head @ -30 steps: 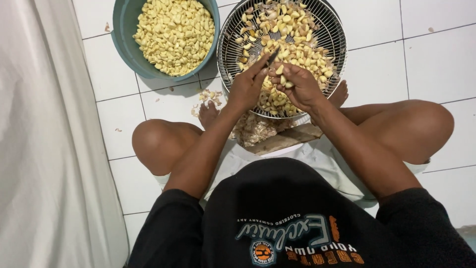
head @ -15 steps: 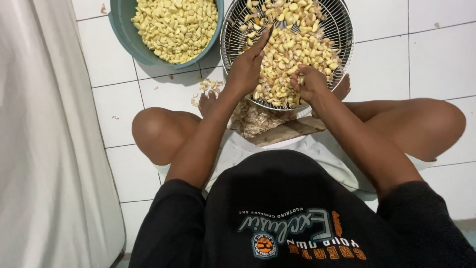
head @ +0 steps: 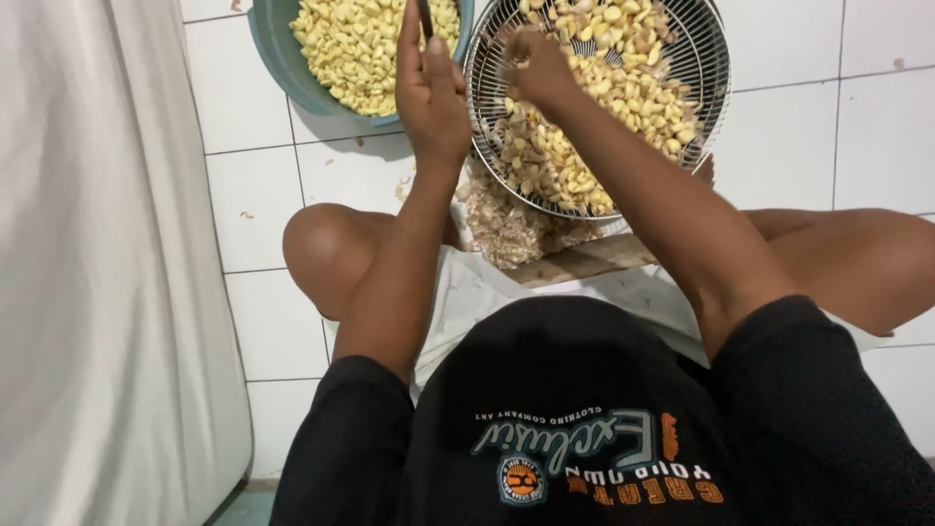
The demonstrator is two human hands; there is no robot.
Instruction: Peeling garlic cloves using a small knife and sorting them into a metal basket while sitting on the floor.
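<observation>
Nearest the camera, a black printed shirt (head: pixel 584 429) fills the bottom edge and hides the lap; bare knees poke out either side on the white tiled floor (head: pixel 808 127). Just past the shirt, a heap of papery peelings (head: pixel 506 229) lies on a board that is mostly covered by the arms. Up comes the left hand (head: pixel 429 93), fingers pressed together around a thin dark tool (head: pixel 426 15) (blade or handle, cut off by the top edge, too little shows to tell). The right hand (head: pixel 536 63) is curled over pale yellow pieces in the wire basket (head: pixel 706 93), fingertips blurred, so whether it pinches one I cannot tell. Farthest off, a teal bowl (head: pixel 282 58) holds cleaner yellow pieces (head: pixel 360 44), its top cropped. A white cloth (head: pixel 97 263) drapes the left.
</observation>
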